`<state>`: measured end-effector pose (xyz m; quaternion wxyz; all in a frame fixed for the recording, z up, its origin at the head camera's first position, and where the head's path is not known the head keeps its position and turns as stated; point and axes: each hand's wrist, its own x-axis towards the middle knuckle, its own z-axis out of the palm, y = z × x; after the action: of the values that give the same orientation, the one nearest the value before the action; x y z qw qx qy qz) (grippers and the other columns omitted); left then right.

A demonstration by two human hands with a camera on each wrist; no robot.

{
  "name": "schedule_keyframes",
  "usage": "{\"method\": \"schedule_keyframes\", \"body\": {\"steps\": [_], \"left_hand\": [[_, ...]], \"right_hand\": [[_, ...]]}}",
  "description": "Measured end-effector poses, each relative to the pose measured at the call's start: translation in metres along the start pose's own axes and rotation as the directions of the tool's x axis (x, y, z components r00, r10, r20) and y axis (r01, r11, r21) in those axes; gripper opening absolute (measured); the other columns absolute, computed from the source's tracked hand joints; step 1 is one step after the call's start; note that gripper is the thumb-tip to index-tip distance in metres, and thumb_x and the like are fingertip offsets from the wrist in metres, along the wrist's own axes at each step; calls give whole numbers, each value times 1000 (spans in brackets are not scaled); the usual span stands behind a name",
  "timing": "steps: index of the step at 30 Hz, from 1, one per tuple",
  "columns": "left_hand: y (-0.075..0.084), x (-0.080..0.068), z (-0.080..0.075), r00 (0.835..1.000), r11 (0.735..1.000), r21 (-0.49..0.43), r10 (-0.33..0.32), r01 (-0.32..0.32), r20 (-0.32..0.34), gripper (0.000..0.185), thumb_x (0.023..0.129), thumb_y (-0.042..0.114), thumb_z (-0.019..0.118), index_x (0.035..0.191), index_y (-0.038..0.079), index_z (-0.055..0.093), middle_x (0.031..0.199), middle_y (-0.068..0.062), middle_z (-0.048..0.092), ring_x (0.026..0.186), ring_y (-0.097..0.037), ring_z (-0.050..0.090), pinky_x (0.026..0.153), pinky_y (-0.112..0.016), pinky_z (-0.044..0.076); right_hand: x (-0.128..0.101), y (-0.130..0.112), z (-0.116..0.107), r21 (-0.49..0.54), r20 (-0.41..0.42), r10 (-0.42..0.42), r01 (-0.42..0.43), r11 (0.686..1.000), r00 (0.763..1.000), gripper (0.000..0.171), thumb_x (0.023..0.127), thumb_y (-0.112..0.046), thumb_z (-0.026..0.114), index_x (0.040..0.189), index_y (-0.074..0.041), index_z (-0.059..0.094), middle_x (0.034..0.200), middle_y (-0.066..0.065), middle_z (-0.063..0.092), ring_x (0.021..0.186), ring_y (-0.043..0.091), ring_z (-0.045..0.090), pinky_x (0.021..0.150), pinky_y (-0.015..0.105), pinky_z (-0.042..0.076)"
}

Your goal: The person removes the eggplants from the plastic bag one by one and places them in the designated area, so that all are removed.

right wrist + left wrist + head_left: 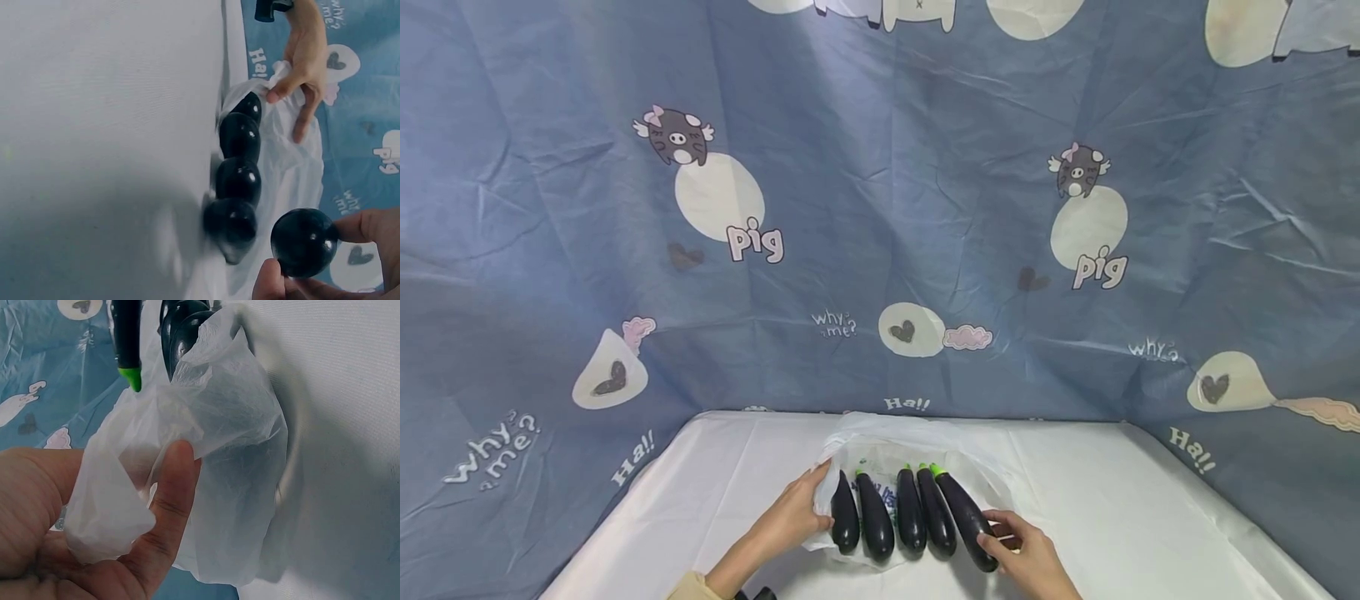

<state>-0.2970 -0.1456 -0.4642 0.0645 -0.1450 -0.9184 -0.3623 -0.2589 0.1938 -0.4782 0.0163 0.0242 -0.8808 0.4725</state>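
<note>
My right hand (1028, 554) grips a long dark eggplant (964, 515) near its rounded end, thumb on one side and fingers on the other. Its green stem end points away, toward the inside of a thin white plastic bag (880, 429). In the right wrist view this eggplant (304, 242) is held apart from the others. Several more eggplants (876, 518) lie side by side on the bag, to the left of the held one. At the bag's left side my left hand (792, 515) pinches the plastic; in the left wrist view, crumpled film (112, 512) sits between thumb and fingers.
A white cloth (1120, 508) covers the table beneath the bag. Behind it hangs a blue curtain (850, 275) with pig prints, which also runs along both sides. Blue and green print shows on the bag between the eggplants.
</note>
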Motion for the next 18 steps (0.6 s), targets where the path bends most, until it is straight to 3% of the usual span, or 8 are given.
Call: {"method": "schedule_keyframes", "body": {"steps": [6,18], "left_hand": [[-1,-2,1,1000,1000,0,-1,1,11,86,57,2,74,134,-6,37,134,-27,40,123,-44,36,99,-54,32],[-1,-2,0,1000,1000,-1,18,-18,-1,86,56,2,74,134,-7,37,134,-28,40,122,-44,38,99,-54,33]], "right_hand": [[-1,-9,-4,39,-13,2,-2,999,1000,44,78,-30,66,114,-6,60,89,5,65,71,11,61,52,26,52],[7,-19,-16,92,-121,11,0,996,993,40,77,-25,68,112,-7,61,88,4,66,74,12,61,52,25,52]]}}
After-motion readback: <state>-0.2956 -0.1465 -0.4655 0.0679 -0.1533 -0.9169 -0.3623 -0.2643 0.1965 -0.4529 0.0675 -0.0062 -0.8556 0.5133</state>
